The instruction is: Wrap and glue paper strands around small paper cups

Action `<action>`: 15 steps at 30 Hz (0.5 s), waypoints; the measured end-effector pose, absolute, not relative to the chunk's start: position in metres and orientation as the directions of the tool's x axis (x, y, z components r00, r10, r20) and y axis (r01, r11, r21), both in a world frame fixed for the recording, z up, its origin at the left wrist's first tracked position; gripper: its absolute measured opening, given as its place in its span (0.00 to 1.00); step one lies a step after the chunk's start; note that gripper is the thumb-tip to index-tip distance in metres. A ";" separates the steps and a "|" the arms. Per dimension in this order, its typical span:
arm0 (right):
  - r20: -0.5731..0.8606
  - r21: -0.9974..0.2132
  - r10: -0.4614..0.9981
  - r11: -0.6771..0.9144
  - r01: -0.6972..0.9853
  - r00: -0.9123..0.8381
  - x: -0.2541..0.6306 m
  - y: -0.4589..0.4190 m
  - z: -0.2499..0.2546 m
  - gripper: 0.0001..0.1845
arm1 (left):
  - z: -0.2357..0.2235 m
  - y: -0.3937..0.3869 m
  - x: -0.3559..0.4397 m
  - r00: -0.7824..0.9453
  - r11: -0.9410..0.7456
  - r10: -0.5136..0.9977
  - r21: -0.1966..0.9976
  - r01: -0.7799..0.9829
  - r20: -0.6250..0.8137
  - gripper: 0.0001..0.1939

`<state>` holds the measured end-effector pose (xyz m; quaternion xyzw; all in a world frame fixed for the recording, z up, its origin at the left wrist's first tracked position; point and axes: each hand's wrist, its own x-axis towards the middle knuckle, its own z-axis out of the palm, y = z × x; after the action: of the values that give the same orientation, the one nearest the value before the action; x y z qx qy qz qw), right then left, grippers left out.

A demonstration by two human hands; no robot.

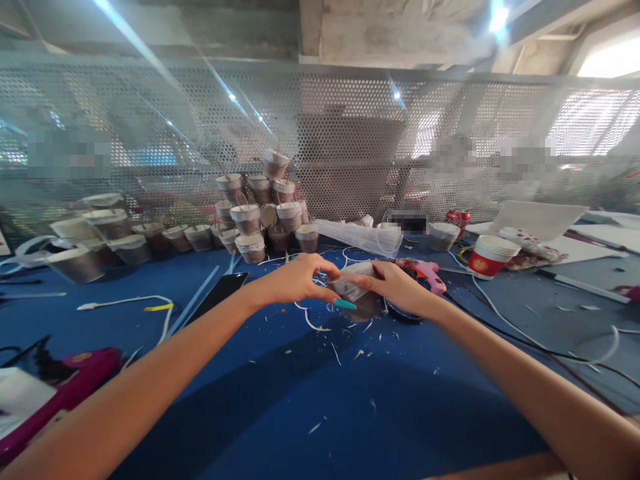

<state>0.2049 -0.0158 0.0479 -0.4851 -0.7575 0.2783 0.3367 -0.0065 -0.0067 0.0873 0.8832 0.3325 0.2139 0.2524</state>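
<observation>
In the middle of the head view, a small grey-brown pot (364,308) with a white band round its rim is held just above the blue table. The fingers of my left hand (295,279) are curled at the left of the rim, and a long teal tip (345,304) shows at my thumb. From the other side my right hand (397,285) grips the rim with thumb and fingers. Part of the pot is hidden behind both hands. Behind my right hand lies a pink glue gun (431,275). White strips and scraps (315,325) are scattered around the pot.
Similar pots are stacked (247,220) at the back, with more pots (107,225) at the left. A dark phone (220,293) lies beside my left forearm. At the right stand a red-and-white paper cup (493,257) and a red can (463,220). Cables (520,340) cross the right side.
</observation>
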 end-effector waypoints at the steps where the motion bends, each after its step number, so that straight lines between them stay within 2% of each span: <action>1: 0.252 -0.729 0.919 0.386 0.564 -0.304 0.205 -0.017 0.049 0.22 | 0.086 -0.008 -0.005 0.691 -0.653 0.697 0.565 0.504 0.189 0.14; 6: 0.238 -0.644 0.894 0.438 0.627 -0.381 0.205 -0.022 0.051 0.25 | 0.087 -0.012 -0.002 0.675 -0.616 0.730 0.538 0.576 0.112 0.17; 8: 0.223 -0.639 0.875 0.464 0.614 -0.430 0.204 -0.024 0.052 0.26 | 0.087 -0.014 0.000 0.676 -0.551 0.736 0.614 0.565 0.040 0.15; 11: 0.253 -0.624 0.869 0.482 0.615 -0.424 0.204 -0.025 0.052 0.30 | 0.079 -0.012 0.001 0.714 -0.383 0.693 0.790 0.479 -0.097 0.14; 13: 0.268 -0.621 0.876 0.475 0.624 -0.400 0.205 -0.023 0.050 0.33 | 0.071 -0.010 0.002 0.762 -0.335 0.638 0.852 0.402 -0.109 0.15; 15: 0.270 -0.628 0.882 0.466 0.623 -0.387 0.207 -0.022 0.047 0.35 | 0.063 -0.008 0.004 0.784 -0.352 0.615 0.860 0.369 -0.085 0.13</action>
<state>0.2067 -0.0217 0.0474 -0.4683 -0.8034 0.2186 0.2957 0.0035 -0.0080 0.0629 0.8121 0.3031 0.1274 0.4820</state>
